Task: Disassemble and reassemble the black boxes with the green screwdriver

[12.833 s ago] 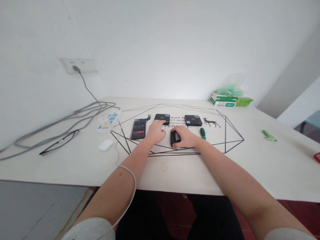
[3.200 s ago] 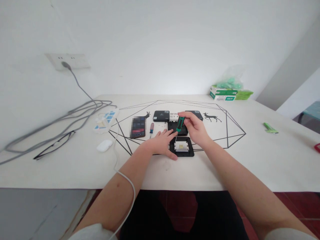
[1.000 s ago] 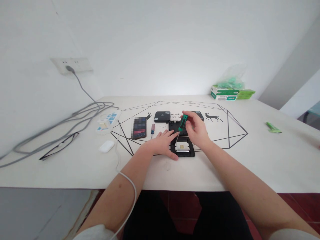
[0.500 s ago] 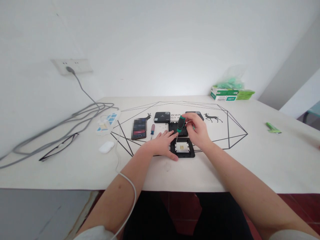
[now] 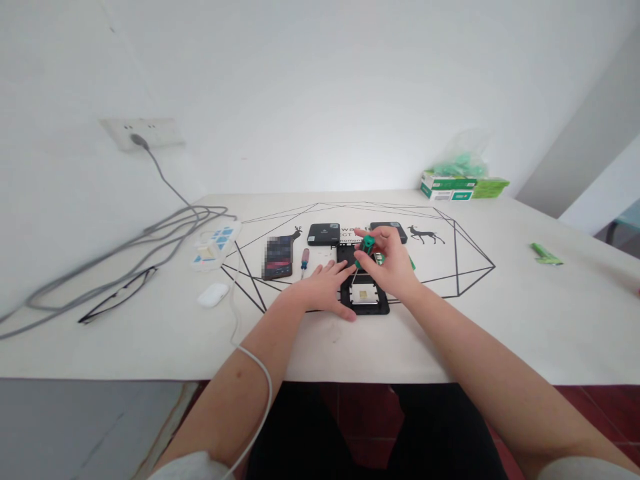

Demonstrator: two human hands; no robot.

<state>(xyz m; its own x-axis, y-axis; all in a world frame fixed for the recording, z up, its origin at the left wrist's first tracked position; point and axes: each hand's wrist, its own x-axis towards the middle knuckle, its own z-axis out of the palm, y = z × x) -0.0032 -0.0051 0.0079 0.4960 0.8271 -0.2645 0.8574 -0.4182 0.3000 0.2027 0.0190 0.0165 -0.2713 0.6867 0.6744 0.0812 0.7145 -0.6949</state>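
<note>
An opened black device base (image 5: 365, 309) lies on the white table (image 5: 450, 333), a light square board with a gold patch showing inside it. My left hand (image 5: 325, 288) rests flat against its left edge, fingers spread. My right hand (image 5: 391, 264) is closed on a green-handled screwdriver (image 5: 367, 245), the shaft pointing down at the base's far left corner. A green circuit board (image 5: 409, 261) peeks from under that hand; whether the hand holds it I cannot tell. The black lid (image 5: 346, 253) lies just behind the base.
Two closed black boxes (image 5: 324, 234) (image 5: 394, 230) sit further back. A phone (image 5: 278, 257) and a red-handled screwdriver (image 5: 304, 259) lie to the left, with a white earbud case (image 5: 213, 294), glasses (image 5: 113, 301) and a power strip (image 5: 215, 244). A green box (image 5: 450, 189) stands far right.
Since long ago the black box has been opened, lid set behind. In the last second my right hand dropped lower with the screwdriver, and a green board now shows beneath it. Left hand unmoved.
</note>
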